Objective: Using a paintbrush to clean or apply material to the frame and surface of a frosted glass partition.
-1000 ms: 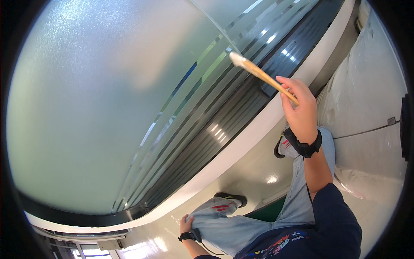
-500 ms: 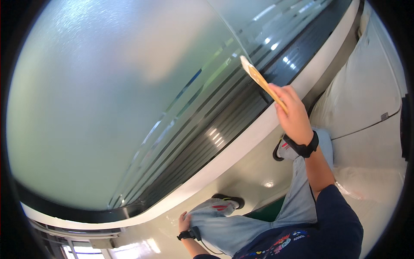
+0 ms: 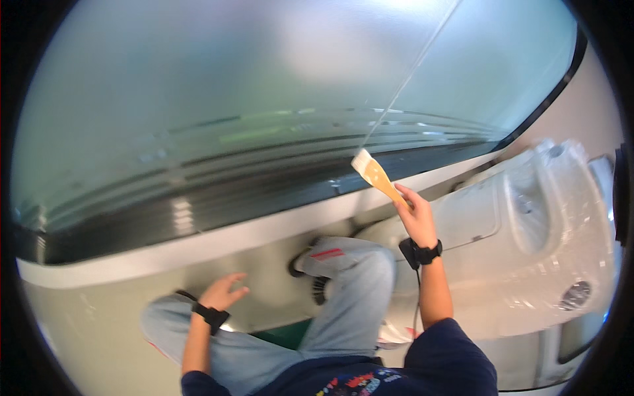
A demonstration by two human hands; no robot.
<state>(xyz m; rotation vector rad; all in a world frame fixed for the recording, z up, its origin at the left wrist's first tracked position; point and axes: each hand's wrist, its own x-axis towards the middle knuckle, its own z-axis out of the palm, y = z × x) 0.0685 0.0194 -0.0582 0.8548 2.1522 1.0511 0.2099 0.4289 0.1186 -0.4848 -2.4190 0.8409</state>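
Observation:
A flat brush [image 3: 376, 175] with a yellow wooden handle and pale bristles is held in my right hand [image 3: 419, 216], its fingers closed round the handle end. Its bristles point up and left, toward the lower edge of a large frosted glass pane [image 3: 198, 79]. I cannot tell whether they touch it. My left hand [image 3: 224, 292] is off to the left, above my bent leg, fingers apart and nothing in it. Dark clear stripes cross the lower part of the pane. A thin pale seam [image 3: 409, 76] runs down it to just above the brush.
A white sill [image 3: 152, 249] runs below the glass. At right stands a large pale moulded panel [image 3: 449, 231], partly under clear plastic wrap [image 3: 528, 297]. Under me a green seat [image 3: 285, 334] shows between my legs, over a pale shiny floor [image 3: 119, 310].
The view has swung, bringing more of the panel on the right into sight. My left hand has come up off my leg. The brush now sits lower, near the pane's bottom edge.

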